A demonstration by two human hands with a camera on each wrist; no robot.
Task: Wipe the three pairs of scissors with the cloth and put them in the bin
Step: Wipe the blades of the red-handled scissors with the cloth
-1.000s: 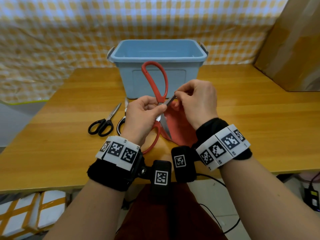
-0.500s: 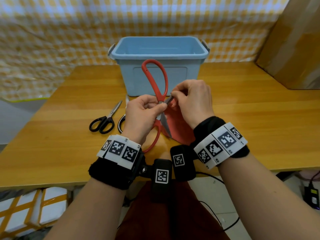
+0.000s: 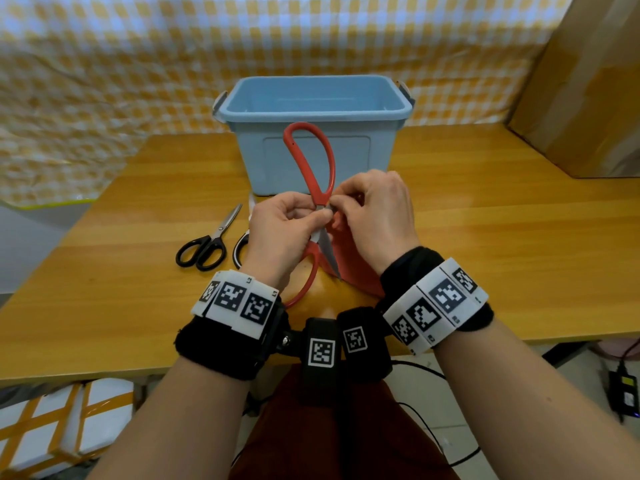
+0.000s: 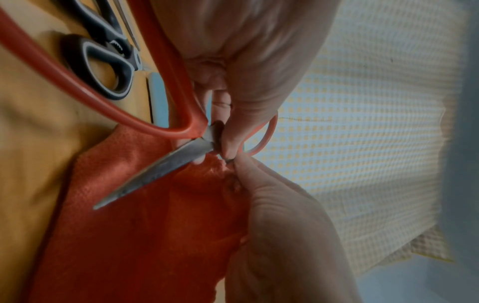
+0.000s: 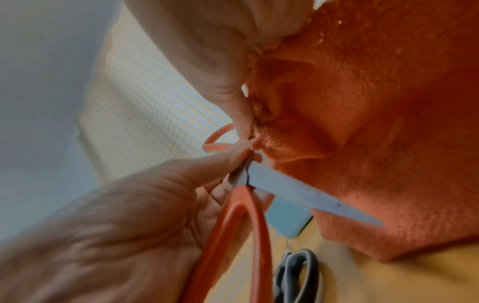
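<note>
While pinching the red scissors at the pivot with left hand, right hand gripping cloth over one blade above table: risks slicing a fingertip on the edge.

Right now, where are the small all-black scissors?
In the head view, the black scissors lie flat on the table, left of the left hand and left-front of the blue bin.

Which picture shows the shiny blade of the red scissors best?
The right wrist view: the blade lies bare from pivot to tip against the cloth. The left wrist view shows it whole but darker. The head view shows only a short, small stretch between the hands.
</note>
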